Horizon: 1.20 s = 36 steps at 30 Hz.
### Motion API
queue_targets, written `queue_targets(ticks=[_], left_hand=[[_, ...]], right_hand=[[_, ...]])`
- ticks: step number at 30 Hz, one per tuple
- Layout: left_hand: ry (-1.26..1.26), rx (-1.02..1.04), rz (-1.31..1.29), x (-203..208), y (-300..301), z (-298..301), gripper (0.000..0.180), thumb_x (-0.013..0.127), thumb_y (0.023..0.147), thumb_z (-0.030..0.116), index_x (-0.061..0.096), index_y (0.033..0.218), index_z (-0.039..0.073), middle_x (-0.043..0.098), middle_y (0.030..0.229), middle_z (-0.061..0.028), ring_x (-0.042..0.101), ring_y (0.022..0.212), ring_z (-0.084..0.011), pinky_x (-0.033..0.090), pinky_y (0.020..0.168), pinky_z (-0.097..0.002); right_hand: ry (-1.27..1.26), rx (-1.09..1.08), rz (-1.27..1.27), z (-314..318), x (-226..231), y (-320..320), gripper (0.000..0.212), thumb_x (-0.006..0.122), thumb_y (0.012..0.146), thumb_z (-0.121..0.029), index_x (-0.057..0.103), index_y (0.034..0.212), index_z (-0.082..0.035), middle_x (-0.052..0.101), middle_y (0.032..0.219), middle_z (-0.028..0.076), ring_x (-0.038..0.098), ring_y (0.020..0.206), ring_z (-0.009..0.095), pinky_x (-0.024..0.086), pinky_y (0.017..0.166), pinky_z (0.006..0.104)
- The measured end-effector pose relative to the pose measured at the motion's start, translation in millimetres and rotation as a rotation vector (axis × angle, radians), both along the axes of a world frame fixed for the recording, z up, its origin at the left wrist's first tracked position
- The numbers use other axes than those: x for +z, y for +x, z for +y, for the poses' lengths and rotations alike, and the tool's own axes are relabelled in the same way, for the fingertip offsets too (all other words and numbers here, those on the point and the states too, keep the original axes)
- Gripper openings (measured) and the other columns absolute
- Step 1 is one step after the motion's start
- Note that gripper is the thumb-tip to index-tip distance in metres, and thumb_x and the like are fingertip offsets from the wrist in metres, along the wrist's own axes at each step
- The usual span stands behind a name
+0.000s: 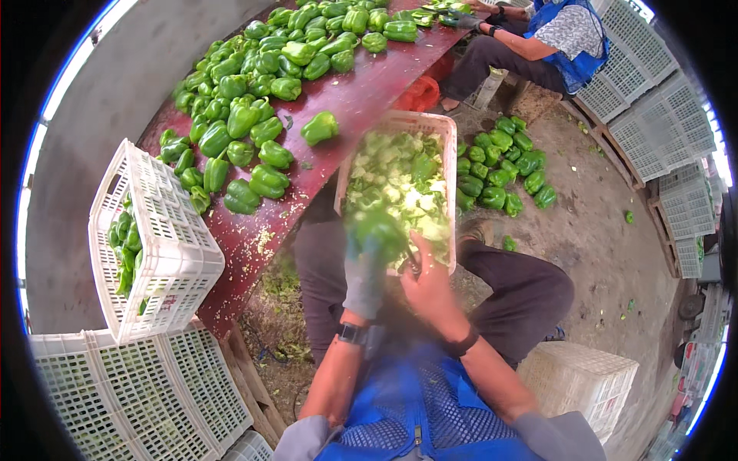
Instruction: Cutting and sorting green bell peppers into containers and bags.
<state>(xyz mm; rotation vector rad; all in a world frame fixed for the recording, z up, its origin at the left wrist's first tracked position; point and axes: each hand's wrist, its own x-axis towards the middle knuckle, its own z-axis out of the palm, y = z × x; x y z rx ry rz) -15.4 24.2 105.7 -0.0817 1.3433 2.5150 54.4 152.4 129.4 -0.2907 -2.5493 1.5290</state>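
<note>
My left hand [364,280], in a grey glove, is closed around a green bell pepper [378,233], blurred by motion. Close beside it, my bare right hand [430,290] grips a small dark tool [413,265] whose kind is too blurred to make out. Both hands are above the near end of a white plastic crate [451,192] between my knees. Pale green pepper cores and trimmings [419,201] fill much of that crate.
Whole peppers [254,65] are heaped on the dark red table [357,123]. A tilted white crate [173,223] holds peppers at left, above stacked crates [138,376]. More peppers [500,165] lie on the floor at right. A co-worker [550,38] sits at the far right.
</note>
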Motion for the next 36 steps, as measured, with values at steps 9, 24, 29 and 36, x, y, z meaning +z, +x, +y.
queue_targets(ticks=[9,24,29,36], left_hand=[[-0.225,0.094,-0.078,-28.8,19.0,5.1,0.056,0.079,0.102,0.037,0.059,0.143,0.005,0.067,0.131,-0.0043,0.065,0.113,-0.0144,0.056,0.097,-0.0317],[-0.285,0.098,-0.064,-111.2,9.2,8.4,0.035,0.075,0.103,0.018,0.066,0.134,0.004,0.073,0.117,-0.0042,0.069,0.103,-0.0134,0.057,0.087,-0.0281],[-0.338,-0.028,-0.198,-84.2,0.8,1.3,0.035,0.075,0.103,0.021,0.067,0.133,0.005,0.072,0.11,0.0002,0.065,0.088,-0.0095,0.053,0.077,-0.0255],[-0.231,-0.152,-0.157,-121.1,8.3,-28.3,0.048,0.071,0.104,0.034,0.061,0.142,0.007,0.072,0.114,-0.0023,0.068,0.092,-0.0131,0.056,0.08,-0.0298]], right_hand=[[0.074,0.016,-0.099,-9.6,-38.2,1.4,0.079,0.064,0.093,0.0,0.026,0.163,0.001,0.071,0.1,0.036,0.07,0.092,0.055,0.053,0.083,0.0604],[0.293,0.065,-0.253,-19.7,-106.4,-14.4,0.086,0.064,0.092,-0.005,0.019,0.163,0.007,0.07,0.097,0.036,0.068,0.087,0.055,0.054,0.079,0.0618],[0.096,0.138,-0.17,5.9,-136.7,-33.9,0.064,0.063,0.09,-0.004,0.042,0.148,0.012,0.071,0.092,0.031,0.069,0.079,0.048,0.055,0.069,0.0552],[-0.656,0.151,-0.787,48.9,-79.9,-62.2,0.027,0.076,0.093,-0.026,0.067,0.088,-0.001,0.055,0.056,0.002,0.047,0.04,0.01,0.032,0.038,0.0284]])
